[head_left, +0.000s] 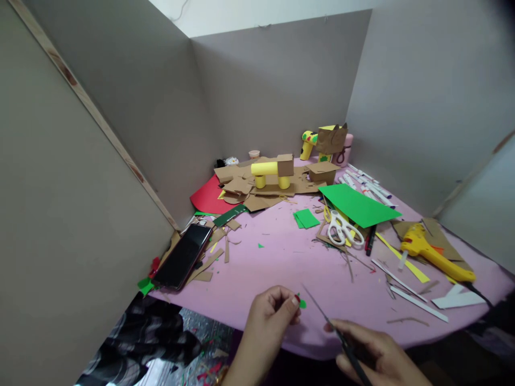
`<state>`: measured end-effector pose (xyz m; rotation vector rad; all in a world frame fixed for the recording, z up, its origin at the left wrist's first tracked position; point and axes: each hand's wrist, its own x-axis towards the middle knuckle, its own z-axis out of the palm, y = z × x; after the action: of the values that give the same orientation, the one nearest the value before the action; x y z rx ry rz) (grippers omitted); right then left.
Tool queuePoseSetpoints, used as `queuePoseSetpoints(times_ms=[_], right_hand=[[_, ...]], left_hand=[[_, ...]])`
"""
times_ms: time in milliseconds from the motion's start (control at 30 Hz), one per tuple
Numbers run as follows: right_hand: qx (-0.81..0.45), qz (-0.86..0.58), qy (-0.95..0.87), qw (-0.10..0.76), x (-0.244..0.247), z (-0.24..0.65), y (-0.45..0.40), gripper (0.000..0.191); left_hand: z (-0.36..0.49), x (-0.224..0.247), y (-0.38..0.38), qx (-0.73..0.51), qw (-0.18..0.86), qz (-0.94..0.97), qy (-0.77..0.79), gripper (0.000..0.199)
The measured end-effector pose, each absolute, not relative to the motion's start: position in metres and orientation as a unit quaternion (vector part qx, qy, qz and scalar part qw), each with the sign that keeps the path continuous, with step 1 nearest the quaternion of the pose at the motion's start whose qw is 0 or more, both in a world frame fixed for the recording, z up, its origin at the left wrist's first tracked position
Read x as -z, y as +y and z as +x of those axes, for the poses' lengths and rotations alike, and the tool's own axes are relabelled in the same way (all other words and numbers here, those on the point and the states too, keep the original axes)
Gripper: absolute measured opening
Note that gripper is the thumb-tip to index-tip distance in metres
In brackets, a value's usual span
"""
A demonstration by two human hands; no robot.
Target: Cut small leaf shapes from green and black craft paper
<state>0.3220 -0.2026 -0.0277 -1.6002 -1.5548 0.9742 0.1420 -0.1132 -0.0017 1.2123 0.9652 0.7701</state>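
My left hand [273, 311] pinches a small piece of green paper [302, 304] between thumb and fingertips, near the table's front edge. In my right hand [374, 348] are dark-handled scissors [336, 328], seen almost edge-on. Their thin tip points up and left and lies just right of the green piece, apart from it. My right fingers partly hide the handles. Farther in, two green paper squares [306, 219] overlap on the pink table cover [277, 257], and a tiny green scrap [260, 245] lies left of them.
White-handled scissors [344, 230] and a green sheet [360, 205] lie to the right, near a yellow glue gun [432, 252]. A phone [183, 257] rests among cardboard scraps on the left. Behind stand a yellow tube figure [265, 169] and a spotted one [309, 140]. Grey panels [281, 80] enclose the table.
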Motion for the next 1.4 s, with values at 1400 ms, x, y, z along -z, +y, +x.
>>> queuePoseSetpoints(times_ms=[1400], right_hand=[[-0.61, -0.47, -0.405, 0.493, 0.011, 0.302, -0.174, 0.023]], left_hand=[[0.152, 0.014, -0.14, -0.304, 0.755, 0.443, 0.376, 0.041]])
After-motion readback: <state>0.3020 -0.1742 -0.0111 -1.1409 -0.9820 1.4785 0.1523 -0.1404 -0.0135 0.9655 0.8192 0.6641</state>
